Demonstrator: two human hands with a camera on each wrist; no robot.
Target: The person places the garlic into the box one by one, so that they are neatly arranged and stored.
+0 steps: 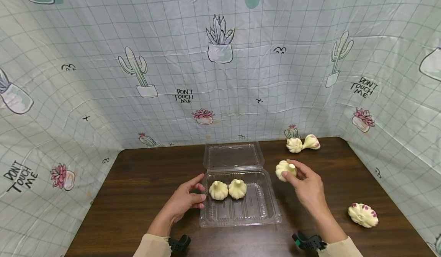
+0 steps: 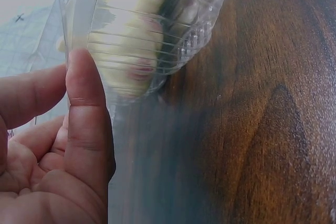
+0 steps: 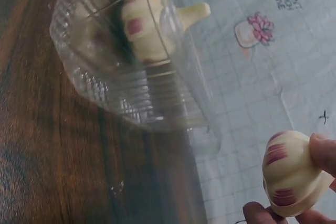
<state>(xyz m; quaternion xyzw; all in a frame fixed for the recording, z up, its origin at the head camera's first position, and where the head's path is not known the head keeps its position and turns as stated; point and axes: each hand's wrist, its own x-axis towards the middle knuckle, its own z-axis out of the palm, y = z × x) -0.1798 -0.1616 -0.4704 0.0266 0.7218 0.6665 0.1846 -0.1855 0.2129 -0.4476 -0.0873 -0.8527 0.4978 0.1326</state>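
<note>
A clear plastic clamshell container (image 1: 256,219) lies on the table with its lid (image 1: 234,156) folded back. Two garlic bulbs (image 1: 218,190) (image 1: 237,189) sit side by side in its left half, stems up. At the container's left rim, my left hand (image 1: 182,201) pinches the edge; the left wrist view has the thumb (image 2: 86,119) against the plastic wall. My right hand (image 1: 308,186) holds another garlic bulb (image 1: 283,169) between thumb and fingers, right of the container and above the table. Purple marks show on this held bulb (image 3: 291,174) in the right wrist view.
Two more garlic bulbs (image 1: 294,145) (image 1: 311,142) lie together at the table's back right. Another bulb with purple marks (image 1: 363,215) lies right of my right forearm. A printed cloth (image 1: 220,81) hangs behind and beside the dark wooden table (image 1: 144,184).
</note>
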